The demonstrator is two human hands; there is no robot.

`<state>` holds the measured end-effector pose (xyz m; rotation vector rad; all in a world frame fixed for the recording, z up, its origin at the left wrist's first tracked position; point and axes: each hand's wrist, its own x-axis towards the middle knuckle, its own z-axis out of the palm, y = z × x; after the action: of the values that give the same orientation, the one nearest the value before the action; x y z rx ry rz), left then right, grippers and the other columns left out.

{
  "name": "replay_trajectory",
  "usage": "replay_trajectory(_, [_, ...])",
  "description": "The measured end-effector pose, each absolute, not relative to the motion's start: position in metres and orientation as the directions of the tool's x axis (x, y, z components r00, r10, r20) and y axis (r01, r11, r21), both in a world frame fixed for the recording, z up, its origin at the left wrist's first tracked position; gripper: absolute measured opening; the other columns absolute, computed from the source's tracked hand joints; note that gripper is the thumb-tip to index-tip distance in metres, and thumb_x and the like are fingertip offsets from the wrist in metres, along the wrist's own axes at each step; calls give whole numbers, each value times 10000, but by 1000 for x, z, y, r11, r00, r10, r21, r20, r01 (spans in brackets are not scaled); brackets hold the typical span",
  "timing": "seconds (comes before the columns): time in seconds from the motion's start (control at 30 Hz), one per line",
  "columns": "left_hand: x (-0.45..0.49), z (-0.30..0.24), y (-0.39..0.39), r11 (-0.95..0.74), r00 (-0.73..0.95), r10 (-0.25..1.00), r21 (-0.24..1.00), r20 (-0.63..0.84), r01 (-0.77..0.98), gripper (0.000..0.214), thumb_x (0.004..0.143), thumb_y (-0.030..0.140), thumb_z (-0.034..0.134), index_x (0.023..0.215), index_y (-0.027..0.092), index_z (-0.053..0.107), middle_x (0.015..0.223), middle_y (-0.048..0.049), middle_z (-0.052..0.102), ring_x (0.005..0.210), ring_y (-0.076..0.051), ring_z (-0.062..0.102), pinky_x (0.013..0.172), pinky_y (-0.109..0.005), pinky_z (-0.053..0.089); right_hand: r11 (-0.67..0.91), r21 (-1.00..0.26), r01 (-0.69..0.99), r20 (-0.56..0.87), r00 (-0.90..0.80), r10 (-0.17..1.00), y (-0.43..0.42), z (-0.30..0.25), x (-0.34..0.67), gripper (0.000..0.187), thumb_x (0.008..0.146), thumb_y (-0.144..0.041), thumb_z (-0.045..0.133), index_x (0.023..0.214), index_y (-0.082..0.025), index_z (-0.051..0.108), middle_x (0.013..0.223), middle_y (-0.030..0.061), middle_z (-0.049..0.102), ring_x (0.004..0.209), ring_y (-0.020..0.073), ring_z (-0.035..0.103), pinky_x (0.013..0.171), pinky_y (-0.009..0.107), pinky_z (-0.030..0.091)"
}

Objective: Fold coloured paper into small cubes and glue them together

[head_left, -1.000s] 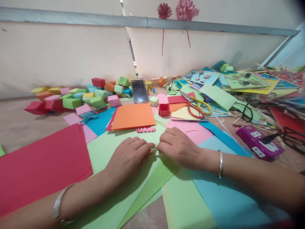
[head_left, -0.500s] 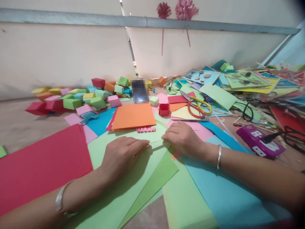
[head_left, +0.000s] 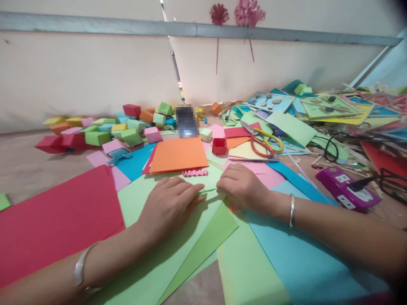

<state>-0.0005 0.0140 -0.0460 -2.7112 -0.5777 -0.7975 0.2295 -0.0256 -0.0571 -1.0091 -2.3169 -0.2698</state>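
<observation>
My left hand [head_left: 168, 203] lies on a light green paper sheet [head_left: 159, 258], fingers pressed together along a folded strip at its far edge. My right hand [head_left: 241, 186] is closed on the same green fold [head_left: 208, 191] from the right; the two hands almost meet. A darker green sheet [head_left: 206, 241] and a blue sheet [head_left: 295, 262] lie under my right forearm. Each wrist has a silver bangle. A small pink pleated strip [head_left: 194, 172] lies just beyond my fingers.
An orange paper stack [head_left: 178, 154] and a red paper box [head_left: 218, 145] sit ahead. Scissors [head_left: 263, 142] lie to the right, and a purple power strip [head_left: 348, 192] with cable. A large red sheet [head_left: 54, 220] is left; several folded paper cubes [head_left: 127, 127] are piled behind.
My right hand slid away from me along the fold, then both hands closed in on the green strip, with the left moving slightly forward.
</observation>
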Motion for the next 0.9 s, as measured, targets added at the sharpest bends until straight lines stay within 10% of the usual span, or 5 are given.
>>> replay_trajectory(0.43, [0,-37,6,-888,782,360,-71,509,454,321,1001,207,413,915,183,721,692,-28,758,638,-197,676,565,-313,403,516,-667,538,408,-315,857,-37,-39,223,72,831,-93,664,784,-145,680,728,20,681,676,125,588,655,243,468])
replay_trajectory(0.9, [1,-40,1,-936,802,297,-7,518,352,263,981,163,476,820,180,684,688,-14,718,634,-172,606,600,-305,380,200,-889,413,22,-398,917,-39,-26,218,169,859,-232,634,819,-125,759,748,45,737,662,117,619,617,216,464])
